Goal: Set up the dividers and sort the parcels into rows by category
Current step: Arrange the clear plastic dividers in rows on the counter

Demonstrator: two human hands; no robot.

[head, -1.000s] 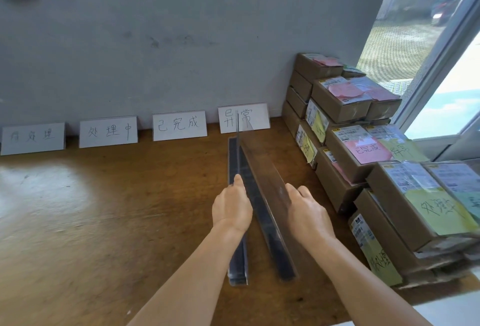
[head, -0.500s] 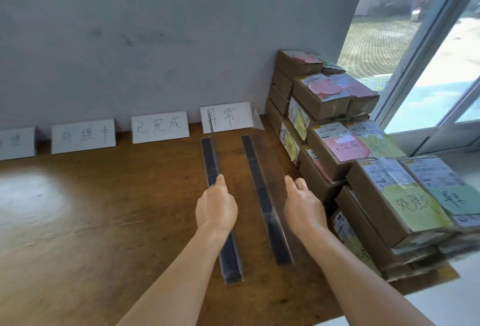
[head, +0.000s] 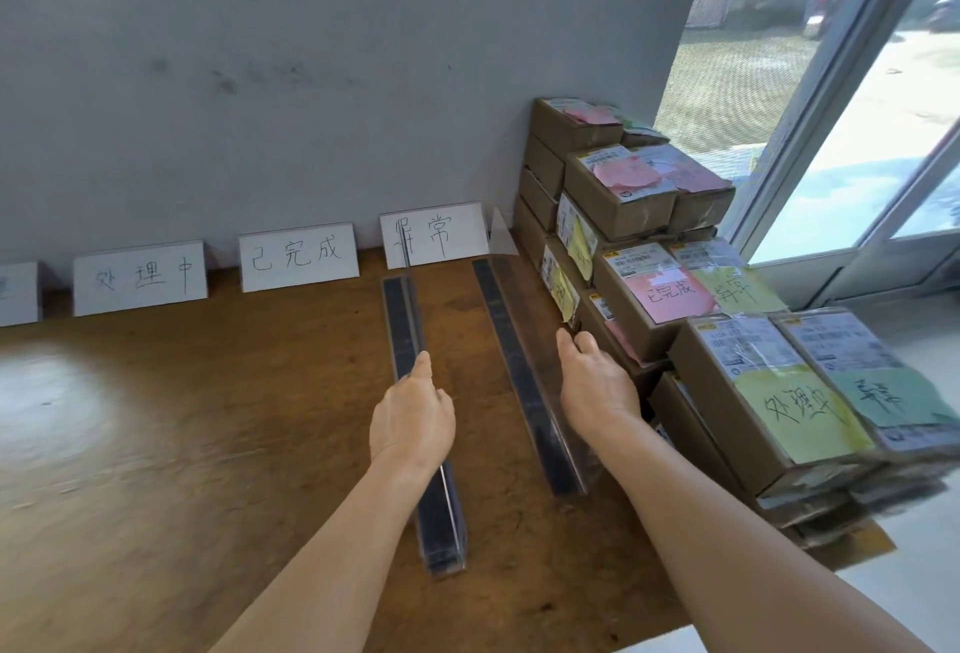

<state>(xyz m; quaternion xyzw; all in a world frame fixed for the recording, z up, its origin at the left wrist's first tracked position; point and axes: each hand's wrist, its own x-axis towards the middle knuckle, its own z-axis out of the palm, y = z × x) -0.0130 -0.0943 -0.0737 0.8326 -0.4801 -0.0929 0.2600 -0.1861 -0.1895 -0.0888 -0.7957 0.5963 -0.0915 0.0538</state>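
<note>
Clear plastic dividers with dark bases, two of them, lie lengthwise on the wooden table (head: 156, 444). Left divider (head: 436, 512) is pinched along its top edge by the left hand (head: 413, 418), fingers closed on it. Right divider (head: 524, 382) has the right hand (head: 597, 387) gripping its upright sheet. Parcels (head: 737, 392) are stacked just right of it, white label cards (head: 298, 256) against the wall.

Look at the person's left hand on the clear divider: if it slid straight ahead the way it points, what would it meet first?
Probably the white sign leaning on the wall; the left hand points along the divider towards it, though depth is unclear.
</note>
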